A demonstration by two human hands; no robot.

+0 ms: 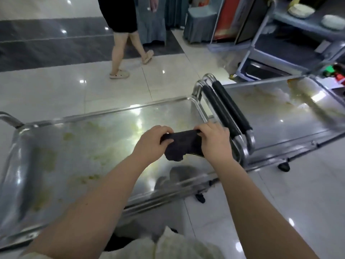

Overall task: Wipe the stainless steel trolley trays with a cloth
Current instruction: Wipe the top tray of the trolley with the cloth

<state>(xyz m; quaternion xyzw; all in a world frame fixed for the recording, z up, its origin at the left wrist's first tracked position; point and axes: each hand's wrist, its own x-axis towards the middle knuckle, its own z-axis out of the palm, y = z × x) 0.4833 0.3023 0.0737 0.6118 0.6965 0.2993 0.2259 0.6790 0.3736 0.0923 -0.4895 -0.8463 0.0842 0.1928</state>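
A dark cloth (183,146) is stretched between both my hands above the right half of the near stainless steel trolley tray (74,146). My left hand (151,142) grips its left end, and my right hand (214,141) grips its right end. The cloth hangs in the air, apart from the tray. Yellowish smears and crumbs cover the tray's left and middle. A second steel trolley tray (276,116), also stained, stands to the right.
Two black-padded trolley handles (225,109) stand between the two trays. A person in sandals (123,43) walks on the tiled floor beyond. A blue-grey cart (280,43) with plates stands at the back right. Coloured items (334,73) sit at the far right.
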